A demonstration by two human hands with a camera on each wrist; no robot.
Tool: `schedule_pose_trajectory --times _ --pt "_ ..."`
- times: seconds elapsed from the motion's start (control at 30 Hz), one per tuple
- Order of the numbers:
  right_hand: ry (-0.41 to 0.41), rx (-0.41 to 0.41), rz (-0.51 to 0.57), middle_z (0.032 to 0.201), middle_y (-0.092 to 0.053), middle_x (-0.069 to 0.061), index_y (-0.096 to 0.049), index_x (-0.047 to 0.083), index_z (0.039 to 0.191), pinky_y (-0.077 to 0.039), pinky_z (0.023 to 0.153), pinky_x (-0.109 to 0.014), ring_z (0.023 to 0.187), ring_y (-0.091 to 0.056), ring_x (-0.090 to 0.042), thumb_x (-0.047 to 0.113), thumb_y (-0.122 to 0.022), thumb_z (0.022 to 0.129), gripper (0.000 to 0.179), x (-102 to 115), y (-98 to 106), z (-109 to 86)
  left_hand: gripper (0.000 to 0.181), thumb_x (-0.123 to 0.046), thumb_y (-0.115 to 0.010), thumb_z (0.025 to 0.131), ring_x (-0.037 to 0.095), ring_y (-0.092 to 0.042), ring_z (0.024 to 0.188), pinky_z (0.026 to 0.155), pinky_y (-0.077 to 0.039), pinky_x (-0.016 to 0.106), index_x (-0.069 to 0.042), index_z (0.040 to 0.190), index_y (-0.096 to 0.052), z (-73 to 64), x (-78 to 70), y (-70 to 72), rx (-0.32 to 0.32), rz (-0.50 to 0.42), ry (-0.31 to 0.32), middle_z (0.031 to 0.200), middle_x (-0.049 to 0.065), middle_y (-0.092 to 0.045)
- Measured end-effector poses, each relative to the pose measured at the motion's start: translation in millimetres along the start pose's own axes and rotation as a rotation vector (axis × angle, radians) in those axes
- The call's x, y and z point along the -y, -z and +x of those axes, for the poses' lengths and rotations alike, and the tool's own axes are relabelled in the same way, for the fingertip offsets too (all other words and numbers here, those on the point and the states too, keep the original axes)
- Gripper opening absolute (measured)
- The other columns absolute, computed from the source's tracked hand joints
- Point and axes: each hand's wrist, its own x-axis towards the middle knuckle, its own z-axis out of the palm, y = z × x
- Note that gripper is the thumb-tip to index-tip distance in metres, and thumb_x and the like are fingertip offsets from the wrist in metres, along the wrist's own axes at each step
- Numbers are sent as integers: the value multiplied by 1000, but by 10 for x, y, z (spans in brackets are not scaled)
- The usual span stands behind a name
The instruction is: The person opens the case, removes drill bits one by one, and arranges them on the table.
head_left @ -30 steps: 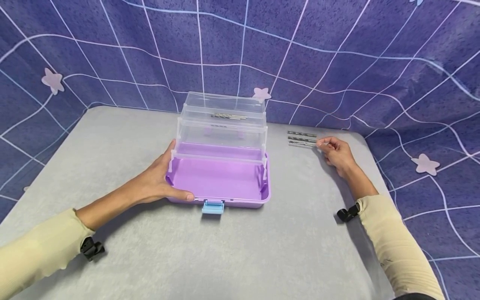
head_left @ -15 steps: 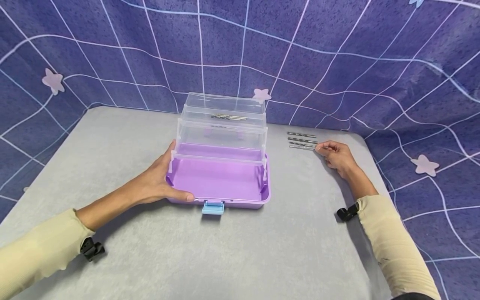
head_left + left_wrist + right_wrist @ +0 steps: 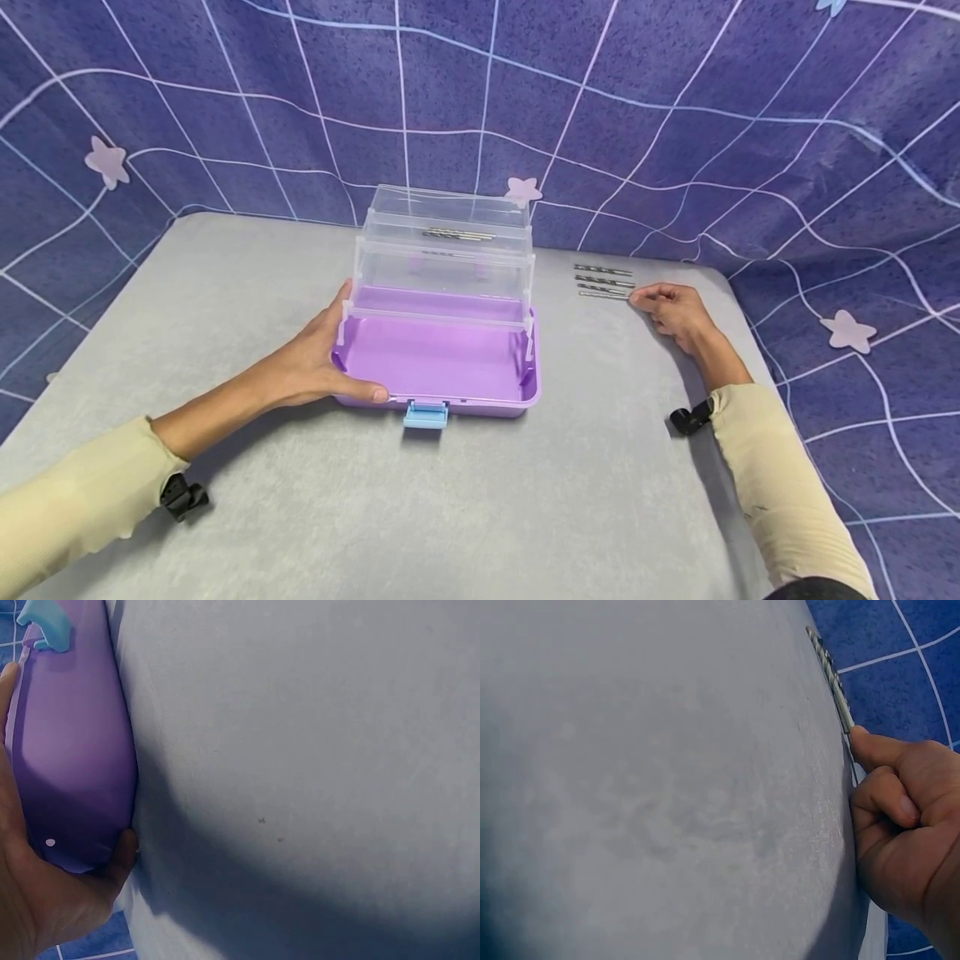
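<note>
A purple toolbox (image 3: 435,358) with a light-blue latch (image 3: 426,415) stands with its clear trays (image 3: 442,279) raised in tiers. Several drill bits lie in an upper tray. My left hand (image 3: 311,362) grips the box's left front corner, thumb along the front rim; the left wrist view shows a fingertip (image 3: 126,844) low on its side. On the table to the right, several metal drill bits (image 3: 603,282) lie side by side. My right hand (image 3: 675,315) pinches the near end of the closest drill bit (image 3: 602,295). In the right wrist view, its other fingers are curled under.
A grey cloth covers the table (image 3: 450,508). Behind and to the sides hangs a blue-purple curtain (image 3: 480,100) with grid lines and stars. The table's right edge lies close to my right forearm.
The closest drill bit has shifted slightly toward me, apart from its neighbour, together with my right fingertips. My left hand and the toolbox have stayed in place.
</note>
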Motion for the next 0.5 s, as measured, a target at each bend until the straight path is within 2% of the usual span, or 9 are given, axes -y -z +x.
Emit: schedule_pose_trajectory --times 0.23,0.5 --pt "-4 15 -13 64 -51 18 -82 29 94 -33 46 -18 53 -38 1 16 -80 107 18 2 2 5 170 -35 -112 68 36 -65 140 128 -43 68 -35 180 17 2 5 9 1 15 8 181 18 -32" --pt "-7 18 -6 64 -50 18 -82 26 96 -32 45 -18 50 -37 1 14 -78 107 17 -1 3 13 170 -32 -113 68 36 -67 138 125 -48 65 -35 181 14 8 -2 8 0 -1 -6 178 16 -37"
